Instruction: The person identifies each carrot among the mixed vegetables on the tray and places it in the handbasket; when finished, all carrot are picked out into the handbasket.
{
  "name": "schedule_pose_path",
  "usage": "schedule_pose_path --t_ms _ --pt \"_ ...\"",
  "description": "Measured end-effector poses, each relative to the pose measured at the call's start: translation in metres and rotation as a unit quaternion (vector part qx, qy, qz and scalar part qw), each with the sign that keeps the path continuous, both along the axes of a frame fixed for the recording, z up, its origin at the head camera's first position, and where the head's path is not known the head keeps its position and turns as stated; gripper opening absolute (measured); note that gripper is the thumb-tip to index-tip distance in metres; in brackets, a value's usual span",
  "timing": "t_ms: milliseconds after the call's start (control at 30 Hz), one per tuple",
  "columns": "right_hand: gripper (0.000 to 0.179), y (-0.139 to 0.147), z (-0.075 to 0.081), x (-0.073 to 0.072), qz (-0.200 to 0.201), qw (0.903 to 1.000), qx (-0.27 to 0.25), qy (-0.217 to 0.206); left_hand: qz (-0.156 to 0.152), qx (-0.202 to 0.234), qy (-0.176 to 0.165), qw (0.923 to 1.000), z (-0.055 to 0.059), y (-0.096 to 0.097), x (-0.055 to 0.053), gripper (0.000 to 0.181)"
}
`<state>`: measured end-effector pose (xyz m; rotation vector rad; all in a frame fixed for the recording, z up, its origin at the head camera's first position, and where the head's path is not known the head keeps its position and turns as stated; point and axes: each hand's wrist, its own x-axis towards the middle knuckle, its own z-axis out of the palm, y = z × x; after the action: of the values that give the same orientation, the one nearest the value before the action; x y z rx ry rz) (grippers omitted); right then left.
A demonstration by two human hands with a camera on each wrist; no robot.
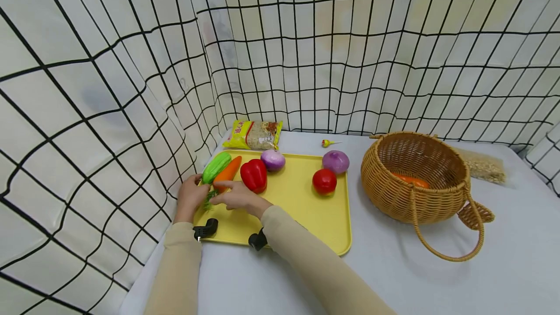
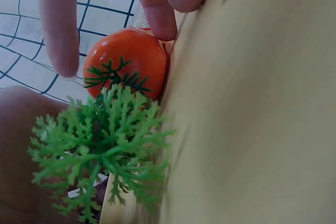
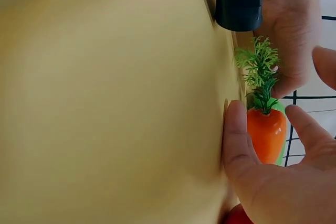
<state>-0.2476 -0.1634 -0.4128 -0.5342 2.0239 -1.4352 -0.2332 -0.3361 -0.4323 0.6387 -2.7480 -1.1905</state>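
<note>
A light-green ridged cucumber (image 1: 217, 167) lies at the tray's far left corner, with an orange carrot (image 1: 229, 171) alongside it. My left hand (image 1: 191, 197) holds the cucumber's near end between thumb and fingers, partly hidden. My right hand (image 1: 241, 199) reaches over the carrot's near end. In the right wrist view, its spread thumb and finger flank the carrot (image 3: 266, 135) without closing round it. Green leafy carrot top (image 2: 102, 145) fills the gap between the hands in the left wrist view. Right of the carrot sits a red bell pepper (image 1: 253, 176).
The yellow tray (image 1: 302, 218) also bears a purple onion (image 1: 273, 160), another onion (image 1: 335, 162) and a tomato (image 1: 324, 182). Behind it lies a yellow packet (image 1: 253, 134). A wicker basket (image 1: 385, 201) containing something orange stands right. Black netting (image 1: 135, 96) borders the left and back.
</note>
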Motion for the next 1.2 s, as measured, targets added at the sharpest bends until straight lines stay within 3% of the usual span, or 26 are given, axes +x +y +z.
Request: schedule_pose_path --t_ms 200,367,533,700,867,1200 --pt "0.064 -0.004 -0.004 0.000 0.016 0.9910 0.110 0.074 -0.002 0.004 -0.003 1.0000 0.001 0.002 0.000 0.061" --pt "0.066 -0.005 -0.004 0.000 0.021 0.9829 0.158 0.093 -0.004 0.000 -0.001 1.0000 0.001 0.002 -0.001 0.061" --pt "0.061 -0.003 -0.004 0.000 -0.001 0.9834 0.151 0.101 -0.005 0.003 0.001 1.0000 0.000 0.002 -0.001 0.060" --pt "0.041 0.002 -0.005 -0.004 -0.066 0.9873 0.103 0.102 0.005 0.009 0.008 0.9999 -0.001 0.002 -0.002 0.058" --pt "0.024 0.008 -0.006 -0.007 -0.117 0.9827 0.088 0.113 0.014 0.007 0.012 0.9998 -0.004 0.000 -0.003 0.058" --pt "0.026 0.017 -0.005 -0.009 -0.157 0.9706 0.118 0.139 0.025 0.004 0.031 0.9992 -0.006 0.000 -0.003 0.056"
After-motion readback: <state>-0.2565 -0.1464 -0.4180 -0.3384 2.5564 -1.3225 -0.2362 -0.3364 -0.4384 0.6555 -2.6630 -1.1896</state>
